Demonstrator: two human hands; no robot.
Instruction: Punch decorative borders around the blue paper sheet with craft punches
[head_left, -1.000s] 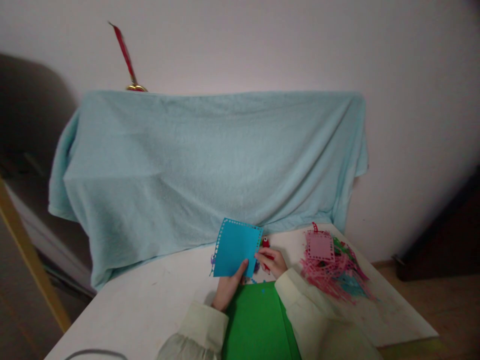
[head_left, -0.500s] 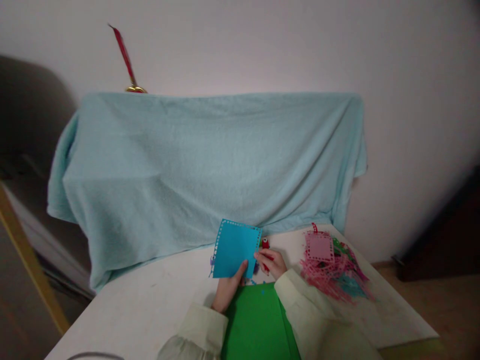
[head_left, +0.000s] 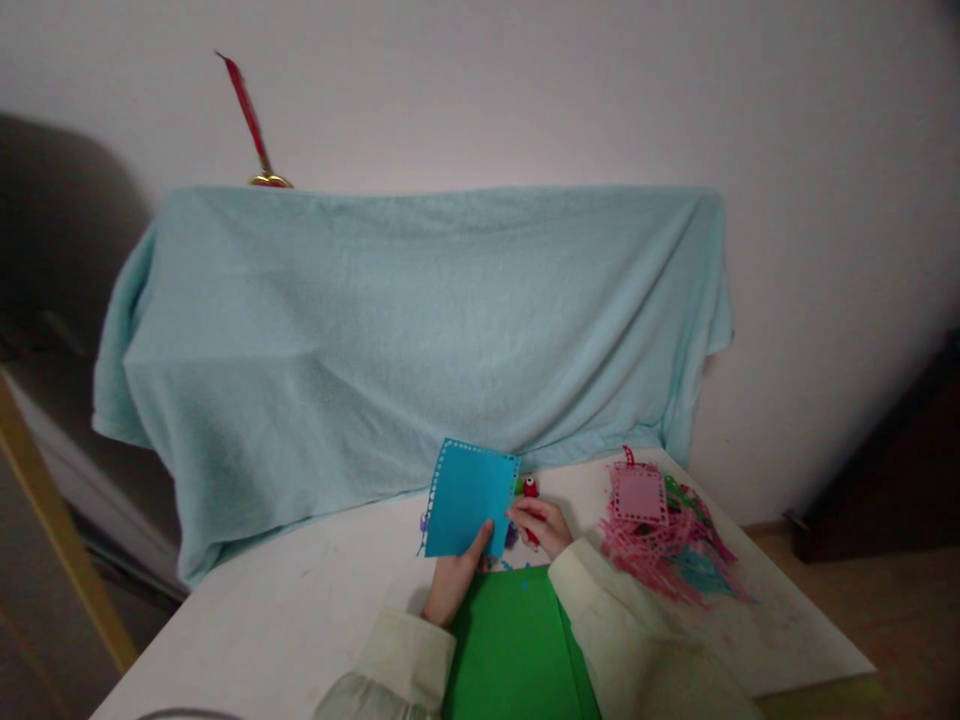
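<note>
A blue paper sheet (head_left: pixel 469 500) with punched holes along its left, top and right edges is tilted up above the table. My left hand (head_left: pixel 459 578) pinches its lower edge, thumb on the front. At the sheet's right edge, the fingers of my right hand (head_left: pixel 544 522) are closed together; what they pinch is too small to make out. A red object (head_left: pixel 531 487) with an eye-like spot stands just behind that hand. Green sheets (head_left: pixel 517 640) lie below my hands, with small blue scraps near their top edge.
On the right of the white table (head_left: pixel 300 600) lies a pile of pink, green and blue paper strips (head_left: pixel 660 550), with a pink hole-edged square (head_left: pixel 640 494) on top. A light blue cloth (head_left: pixel 420 320) hangs behind the table.
The right edge of the blue sheet and the fingers of my right hand have shifted very slightly left. My left hand keeps its hold.
</note>
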